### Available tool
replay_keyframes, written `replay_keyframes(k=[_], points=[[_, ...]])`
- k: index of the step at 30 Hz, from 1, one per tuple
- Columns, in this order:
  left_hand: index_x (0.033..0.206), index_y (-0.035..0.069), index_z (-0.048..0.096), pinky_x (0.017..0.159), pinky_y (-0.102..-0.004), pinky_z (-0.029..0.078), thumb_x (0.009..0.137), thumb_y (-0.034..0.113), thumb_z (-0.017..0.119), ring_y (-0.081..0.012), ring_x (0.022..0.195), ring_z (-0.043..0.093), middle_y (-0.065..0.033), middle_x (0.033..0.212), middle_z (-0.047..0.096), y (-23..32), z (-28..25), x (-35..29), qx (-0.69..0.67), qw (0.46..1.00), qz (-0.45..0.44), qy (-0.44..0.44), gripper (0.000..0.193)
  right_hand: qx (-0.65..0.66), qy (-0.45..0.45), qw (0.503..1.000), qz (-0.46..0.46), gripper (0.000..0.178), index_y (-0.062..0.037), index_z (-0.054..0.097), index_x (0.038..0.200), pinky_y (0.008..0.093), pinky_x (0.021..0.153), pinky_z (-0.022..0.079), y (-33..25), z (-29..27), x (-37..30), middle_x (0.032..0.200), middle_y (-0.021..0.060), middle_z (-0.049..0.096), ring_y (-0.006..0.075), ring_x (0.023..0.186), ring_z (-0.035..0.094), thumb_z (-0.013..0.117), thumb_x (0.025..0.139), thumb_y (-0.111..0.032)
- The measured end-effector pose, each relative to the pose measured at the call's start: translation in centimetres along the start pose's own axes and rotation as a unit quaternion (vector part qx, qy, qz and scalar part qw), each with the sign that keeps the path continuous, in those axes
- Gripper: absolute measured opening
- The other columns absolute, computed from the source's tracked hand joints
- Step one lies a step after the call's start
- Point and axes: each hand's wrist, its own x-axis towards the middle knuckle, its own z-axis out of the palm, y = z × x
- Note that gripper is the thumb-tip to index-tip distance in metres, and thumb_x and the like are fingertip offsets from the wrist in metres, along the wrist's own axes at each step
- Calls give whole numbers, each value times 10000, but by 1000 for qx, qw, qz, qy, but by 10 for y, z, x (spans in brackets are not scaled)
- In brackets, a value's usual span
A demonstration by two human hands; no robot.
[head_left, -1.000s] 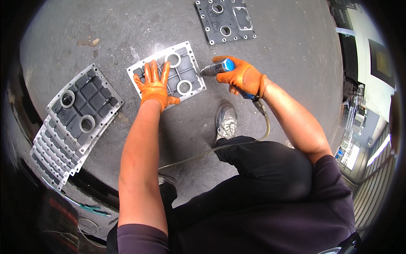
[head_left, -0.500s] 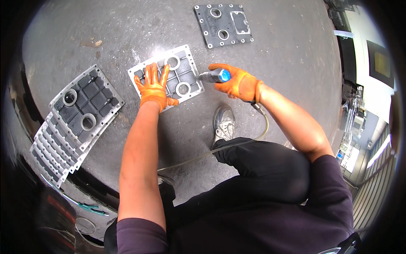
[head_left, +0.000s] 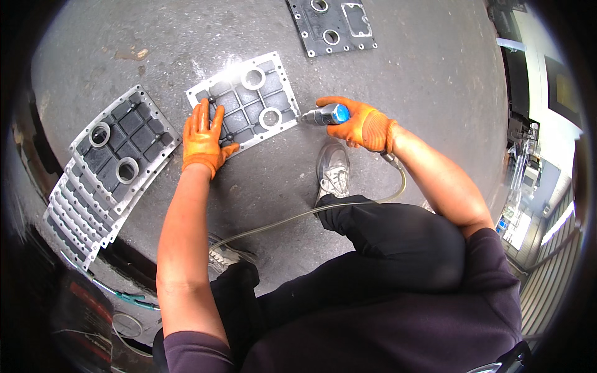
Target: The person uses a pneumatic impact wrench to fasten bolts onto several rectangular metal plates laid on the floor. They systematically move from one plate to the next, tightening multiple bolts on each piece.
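Scuffed grey floor (head_left: 429,68) runs out to a white wall (head_left: 538,81) at the right. Floor shows between the ribbed metal plate (head_left: 242,102) and the plate stack (head_left: 115,152) at left, a dark plate (head_left: 326,18) beyond and a shoe (head_left: 335,173) nearer. The left hand (head_left: 203,140) lies with fingers parted over the ribbed metal plate's left end; the right hand (head_left: 359,124) curls around a blue-and-grey tool (head_left: 324,115), its tip at the opposite edge, contact unclear
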Motion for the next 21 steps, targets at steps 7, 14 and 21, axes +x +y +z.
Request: replay_keyframes(k=[7,14,21], points=[[1737,224,402,1381,-508,221,770,525,973,-349,1719,204,-173,1863,206,0,-7,0,3,1000,0,-24,1162,-118,13,987,-111,695,-174,558,1611,418,1011,587,22,9,16,1288,192,772,309,1165,747,811,965,-220],[1788,282,279,1391,-496,170,805,646,907,-302,1739,143,-133,1889,128,12,-21,4,61,993,-30,-93,1222,-163,25,975,-148,693,-256,536,1629,435,1019,588,36,15,21,1315,189,766,354,1176,744,792,985,-254],[1789,283,279,1393,-491,169,804,651,907,-302,1736,154,-121,1889,125,7,-14,2,72,994,-33,-73,1225,-140,-14,980,-141,714,-322,493,1666,417,954,603,20,32,-2,1265,173,777,317,1078,760,769,1014,-230]])
